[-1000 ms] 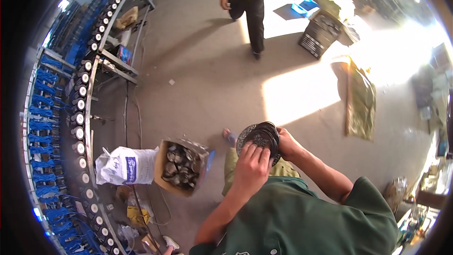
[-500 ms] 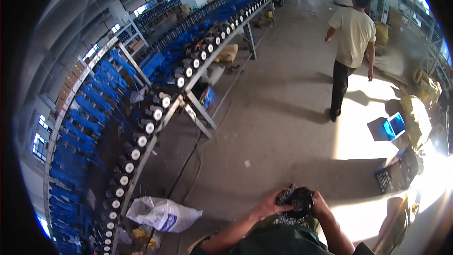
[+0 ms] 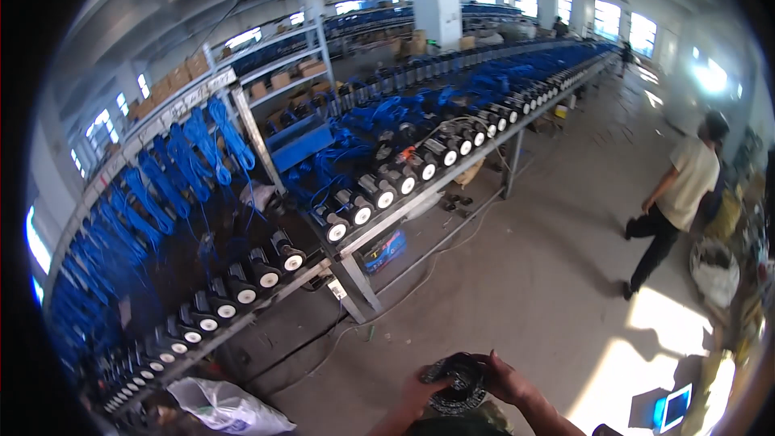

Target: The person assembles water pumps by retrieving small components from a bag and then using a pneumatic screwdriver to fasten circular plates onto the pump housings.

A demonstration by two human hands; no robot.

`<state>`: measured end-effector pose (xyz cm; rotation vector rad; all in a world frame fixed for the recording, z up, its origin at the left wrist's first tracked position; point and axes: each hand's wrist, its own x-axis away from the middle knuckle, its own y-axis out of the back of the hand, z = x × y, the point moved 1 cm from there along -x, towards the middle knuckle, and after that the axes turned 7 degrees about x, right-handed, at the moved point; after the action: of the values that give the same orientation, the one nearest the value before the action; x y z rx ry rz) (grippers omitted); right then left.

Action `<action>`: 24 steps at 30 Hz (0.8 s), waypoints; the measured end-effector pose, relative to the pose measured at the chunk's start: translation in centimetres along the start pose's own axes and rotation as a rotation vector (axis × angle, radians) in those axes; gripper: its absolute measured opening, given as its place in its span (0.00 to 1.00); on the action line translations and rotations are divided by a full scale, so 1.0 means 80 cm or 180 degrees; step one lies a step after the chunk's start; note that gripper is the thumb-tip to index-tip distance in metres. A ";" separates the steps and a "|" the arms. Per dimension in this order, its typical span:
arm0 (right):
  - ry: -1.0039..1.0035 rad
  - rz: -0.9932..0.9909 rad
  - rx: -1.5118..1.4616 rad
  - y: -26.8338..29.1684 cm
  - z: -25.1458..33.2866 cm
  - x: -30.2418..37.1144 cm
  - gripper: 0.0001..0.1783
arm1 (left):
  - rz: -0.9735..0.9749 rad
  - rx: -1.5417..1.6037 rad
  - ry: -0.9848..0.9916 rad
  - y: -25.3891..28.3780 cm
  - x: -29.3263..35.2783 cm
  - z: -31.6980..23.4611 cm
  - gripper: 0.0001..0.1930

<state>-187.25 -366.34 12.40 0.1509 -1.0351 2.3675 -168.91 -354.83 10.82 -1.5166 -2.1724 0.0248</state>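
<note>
A round, black, dish-like thing with a dark hollow and glittering silvery bits is held low in front of my body. I cannot make out its exact kind. My left hand is closed on its left side, thumb over the rim. On the opposite side my right hand grips the edge, its fingers partly hidden behind it. Both forearms rise from the lower edge.
Ahead and left runs a long bench lined with black motor-like units with white round ends. Blue cable bundles hang from a rack. A white sack lies below. A person walks at right, near a lit tablet-like screen.
My view has swung to the right-hand bench's left, so the bench fills more of it and the walking person appears farther right. Both hands still hold the round black thing.
</note>
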 end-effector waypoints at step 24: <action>-0.0262 -0.0165 0.1610 0.264 0.720 -0.944 0.21 | -0.0271 0.1923 -0.0689 0.081 -1.039 -0.517 0.28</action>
<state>-140.95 -451.86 15.63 0.4565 -0.4386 2.5442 -124.78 -436.71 14.04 -1.1081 -2.1123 0.7747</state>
